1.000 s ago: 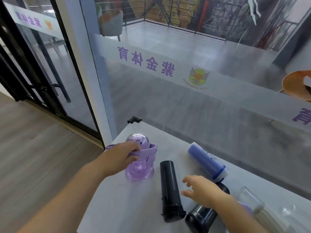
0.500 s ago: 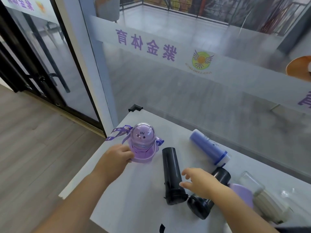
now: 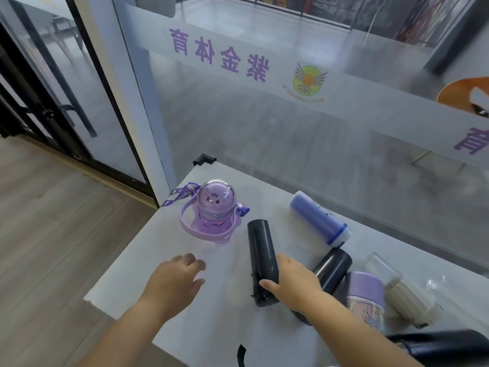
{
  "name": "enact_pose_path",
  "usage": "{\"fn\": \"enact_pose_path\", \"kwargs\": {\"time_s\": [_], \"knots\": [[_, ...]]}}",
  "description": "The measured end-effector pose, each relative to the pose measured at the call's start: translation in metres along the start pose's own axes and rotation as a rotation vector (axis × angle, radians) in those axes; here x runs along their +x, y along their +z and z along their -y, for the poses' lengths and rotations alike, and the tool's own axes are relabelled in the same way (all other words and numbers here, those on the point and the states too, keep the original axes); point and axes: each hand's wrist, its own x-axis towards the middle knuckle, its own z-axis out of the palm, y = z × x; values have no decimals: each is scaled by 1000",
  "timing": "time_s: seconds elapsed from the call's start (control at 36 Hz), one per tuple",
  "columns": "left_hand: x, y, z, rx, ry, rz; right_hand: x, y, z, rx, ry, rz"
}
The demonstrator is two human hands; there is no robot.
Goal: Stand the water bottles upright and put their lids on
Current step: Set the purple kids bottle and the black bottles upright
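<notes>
A purple cartoon bottle (image 3: 210,214) with a domed lid and strap stands upright near the table's far left corner. My left hand (image 3: 176,283) hovers open above the table, just in front of it, holding nothing. A slim black bottle (image 3: 262,256) lies on its side in the middle. My right hand (image 3: 293,287) curls around its near end. A blue bottle (image 3: 317,218), a second black bottle (image 3: 332,268), a purple patterned bottle (image 3: 363,300) and a clear bottle with a beige lid (image 3: 402,295) lie on their sides to the right.
The white table (image 3: 217,321) stands against a glass wall (image 3: 291,123); its left edge drops to a wooden floor. A dark bottle or bag (image 3: 444,345) lies at the near right edge. A black strap (image 3: 241,354) hangs over the near edge.
The purple cartoon bottle went from tilted in my left hand to standing upright. My left hand let go and drew back. My right hand moved onto the slim black bottle.
</notes>
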Motion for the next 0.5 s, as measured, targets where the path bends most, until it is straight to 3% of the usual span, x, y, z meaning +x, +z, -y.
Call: {"fn": "enact_pose_path", "kwargs": {"time_s": [0.11,0.19,0.36,0.5], "knots": [[-2,17,-6,77,-133,326,2,17,14,48,101,54],[-4,22,-6,113,-149,457,4,22,20,135,159,57],[0,25,-5,96,-184,485,8,14,14,275,224,-3],[3,23,-9,60,-202,467,9,13,12,167,219,43]]}}
